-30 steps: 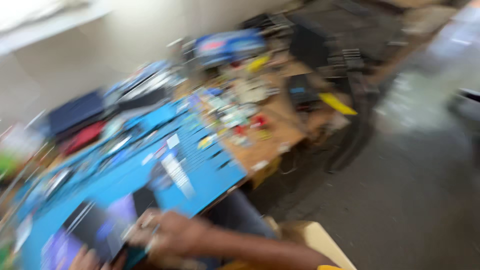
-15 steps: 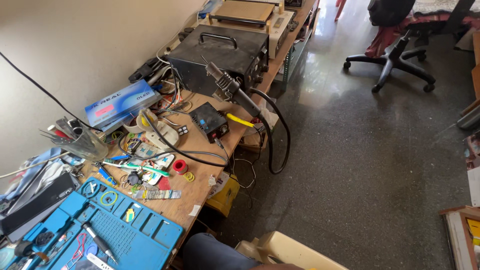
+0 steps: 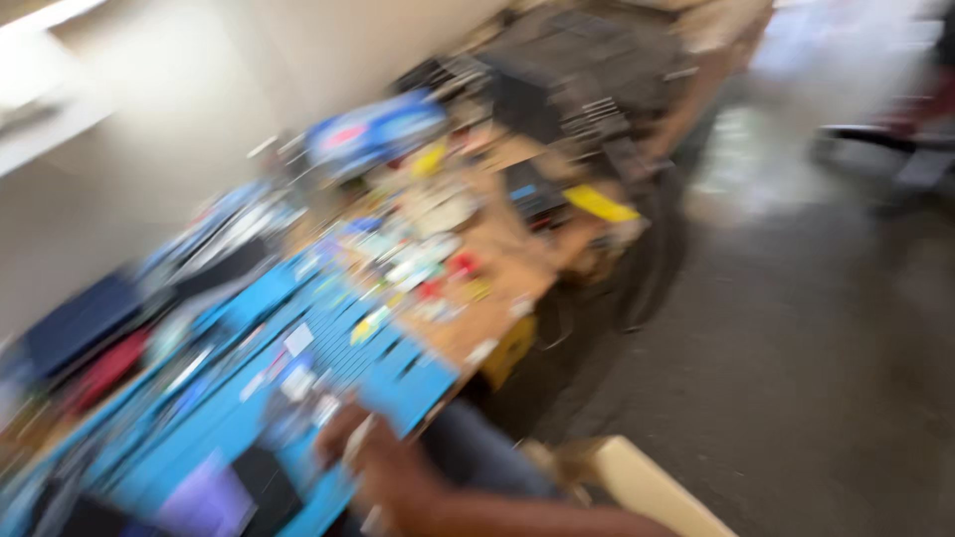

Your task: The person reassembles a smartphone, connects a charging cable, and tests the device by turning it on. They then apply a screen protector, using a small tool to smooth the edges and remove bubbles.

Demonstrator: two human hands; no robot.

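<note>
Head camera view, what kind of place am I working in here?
Probably an electronics repair bench, though the picture is blurred. A blue work mat covers a cluttered wooden bench, dark boxy equipment stands at its far end, and one hand rests at the mat's edge.

Dark flat device lying on blue mat.

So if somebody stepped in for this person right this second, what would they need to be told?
The picture is heavily blurred, so much stays uncertain.
Right hand: over the near edge of the blue work mat, apparently with a thin pale tool between its fingers; the grip is unclear.
Left hand: not in view.
A dark flat device lies on the mat just left of the hand. Small parts clutter the wooden bench beyond.
What is done or left cannot be read from this view.
</note>
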